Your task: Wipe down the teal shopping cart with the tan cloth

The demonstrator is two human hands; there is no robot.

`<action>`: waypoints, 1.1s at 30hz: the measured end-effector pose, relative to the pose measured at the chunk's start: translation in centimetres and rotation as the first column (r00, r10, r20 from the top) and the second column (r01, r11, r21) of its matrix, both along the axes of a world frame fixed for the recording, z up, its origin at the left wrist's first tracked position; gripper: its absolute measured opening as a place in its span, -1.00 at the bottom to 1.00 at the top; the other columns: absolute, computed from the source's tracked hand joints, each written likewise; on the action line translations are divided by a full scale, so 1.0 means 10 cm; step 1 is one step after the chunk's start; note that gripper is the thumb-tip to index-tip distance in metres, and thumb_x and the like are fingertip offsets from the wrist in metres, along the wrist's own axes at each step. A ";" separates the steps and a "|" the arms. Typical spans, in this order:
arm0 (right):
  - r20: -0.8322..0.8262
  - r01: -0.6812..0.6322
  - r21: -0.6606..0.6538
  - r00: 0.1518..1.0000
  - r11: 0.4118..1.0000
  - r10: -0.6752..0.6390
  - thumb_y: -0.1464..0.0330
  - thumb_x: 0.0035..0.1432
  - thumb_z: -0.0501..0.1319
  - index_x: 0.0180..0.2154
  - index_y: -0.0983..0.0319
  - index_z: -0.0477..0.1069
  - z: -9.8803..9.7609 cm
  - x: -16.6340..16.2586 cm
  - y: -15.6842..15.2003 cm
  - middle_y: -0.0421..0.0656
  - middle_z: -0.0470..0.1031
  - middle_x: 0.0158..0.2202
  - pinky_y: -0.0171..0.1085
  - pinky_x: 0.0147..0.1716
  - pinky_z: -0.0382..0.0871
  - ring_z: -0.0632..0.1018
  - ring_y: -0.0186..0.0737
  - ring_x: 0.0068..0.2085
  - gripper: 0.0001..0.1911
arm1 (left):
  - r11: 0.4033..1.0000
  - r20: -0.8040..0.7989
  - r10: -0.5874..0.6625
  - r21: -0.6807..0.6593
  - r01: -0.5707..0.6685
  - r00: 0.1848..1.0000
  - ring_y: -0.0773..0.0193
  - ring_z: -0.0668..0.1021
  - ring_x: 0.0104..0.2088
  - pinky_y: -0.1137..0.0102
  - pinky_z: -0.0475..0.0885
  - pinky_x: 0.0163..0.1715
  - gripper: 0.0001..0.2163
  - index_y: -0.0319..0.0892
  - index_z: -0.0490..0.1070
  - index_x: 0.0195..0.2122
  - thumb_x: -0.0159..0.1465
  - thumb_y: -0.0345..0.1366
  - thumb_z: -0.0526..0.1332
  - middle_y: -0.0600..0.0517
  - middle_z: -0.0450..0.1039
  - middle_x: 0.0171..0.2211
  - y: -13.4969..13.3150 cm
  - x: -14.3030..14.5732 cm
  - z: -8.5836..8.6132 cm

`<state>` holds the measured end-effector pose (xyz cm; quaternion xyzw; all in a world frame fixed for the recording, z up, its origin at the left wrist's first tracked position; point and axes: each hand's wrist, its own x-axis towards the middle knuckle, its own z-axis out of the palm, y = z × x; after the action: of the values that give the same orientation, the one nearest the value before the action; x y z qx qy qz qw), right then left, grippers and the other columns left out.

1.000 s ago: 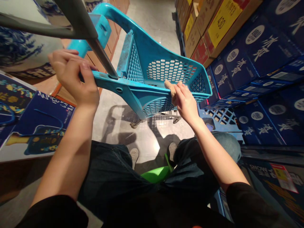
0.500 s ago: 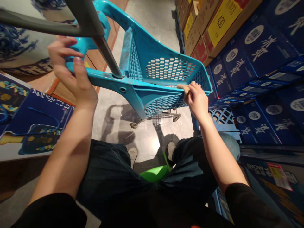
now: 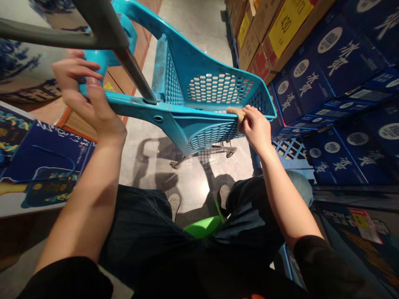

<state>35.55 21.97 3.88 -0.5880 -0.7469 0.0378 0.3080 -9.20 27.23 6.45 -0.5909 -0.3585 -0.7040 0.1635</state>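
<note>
A blue plastic shopping cart with honeycomb holes in its sides stands across the aisle before me. My left hand is closed around the cart's frame at the left end, by the grey bar. At the basket's near rim, toward its right end, my right hand presses a tan cloth over the edge. Part of the cloth hangs inside the rim, and the rest is hidden under my fingers.
Stacked blue cartons and brown boxes with yellow price labels line the right side. A large blue-and-white jar and printed boxes are at left. Below me, something green sits between my legs.
My right hand and the cloth have shifted slightly left along the rim. The left hand keeps its grip, and the whole cart appears a little further left in view.
</note>
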 end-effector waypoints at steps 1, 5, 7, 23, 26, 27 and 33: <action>-0.009 -0.019 0.021 1.000 1.000 0.019 0.42 0.51 0.10 0.27 0.15 0.66 -0.04 -0.03 0.01 0.03 0.70 0.38 0.38 0.60 0.40 0.61 0.18 0.50 -0.51 | 1.000 0.062 -0.003 0.009 0.002 0.998 -0.02 0.66 0.04 -0.26 0.52 0.35 -0.45 -0.03 0.44 -0.20 0.52 0.39 0.13 0.00 0.57 -0.14 -0.01 0.05 0.02; 0.000 -0.139 0.081 0.990 0.987 0.140 0.40 0.53 0.11 0.42 0.12 0.57 -0.16 -0.30 -0.04 -0.01 0.56 0.53 0.36 0.70 0.24 0.46 0.14 0.63 -0.44 | 0.987 0.168 -0.074 0.151 0.049 0.983 -0.08 0.67 0.00 -0.12 0.59 0.24 -0.41 -0.03 0.45 -0.24 0.35 0.45 0.14 -0.10 0.54 -0.23 0.03 0.09 0.04; 0.006 -0.188 0.075 0.982 0.979 0.188 0.40 0.53 0.12 0.47 0.13 0.53 -0.17 -0.40 -0.07 0.00 0.48 0.59 0.34 0.72 0.18 0.40 0.14 0.66 -0.41 | 0.988 0.101 -0.076 0.142 0.061 0.992 -0.05 0.66 0.01 -0.08 0.58 0.25 -0.44 -0.02 0.43 -0.23 0.43 0.42 0.14 -0.08 0.56 -0.20 0.06 0.03 0.01; -0.048 -0.181 0.110 0.981 0.977 0.187 0.45 0.52 0.12 0.45 0.19 0.57 -0.14 -0.54 -0.11 0.03 0.58 0.51 0.30 0.71 0.28 0.48 0.11 0.61 -0.42 | 0.999 0.217 -0.005 0.051 -0.007 0.976 -0.06 0.60 -0.06 -0.07 0.50 0.20 -0.64 0.06 0.15 -0.35 0.35 0.20 0.13 -0.06 0.48 -0.29 -0.18 0.27 0.11; -0.028 -0.256 0.085 0.966 0.963 0.259 0.44 0.54 0.11 0.48 0.18 0.54 -0.10 -0.54 -0.12 0.03 0.53 0.55 0.27 0.71 0.27 0.47 0.08 0.63 -0.40 | 0.997 0.216 -0.045 0.072 0.031 0.975 -0.10 0.60 -0.08 -0.11 0.47 0.23 -0.72 0.05 0.20 -0.36 0.32 0.09 0.15 -0.06 0.48 -0.28 -0.15 0.22 0.10; -0.024 -0.247 0.076 0.968 0.966 0.250 0.45 0.54 0.11 0.47 0.18 0.56 -0.09 -0.50 -0.10 0.03 0.53 0.55 0.24 0.70 0.31 0.49 0.07 0.61 -0.41 | 0.997 0.207 -0.036 0.068 0.023 0.978 -0.11 0.61 -0.08 -0.13 0.47 0.24 -0.74 0.05 0.20 -0.35 0.32 0.07 0.13 -0.07 0.48 -0.28 -0.15 0.22 0.10; -0.024 -0.025 0.064 0.999 0.998 0.027 0.49 0.48 0.11 0.20 0.20 0.71 -0.04 -0.27 0.01 0.04 0.75 0.30 0.15 0.48 0.62 0.71 0.11 0.37 -0.53 | 0.990 0.097 0.140 0.000 -0.140 0.985 -0.11 0.68 -0.09 -0.13 0.56 0.17 -0.75 0.09 0.17 -0.38 0.38 0.04 -0.01 -0.12 0.58 -0.28 -0.16 0.13 0.11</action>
<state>32.86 22.04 3.51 -0.5677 -0.7515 0.0250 0.3352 -7.94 25.62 7.56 -0.5288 -0.4041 -0.7198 0.1971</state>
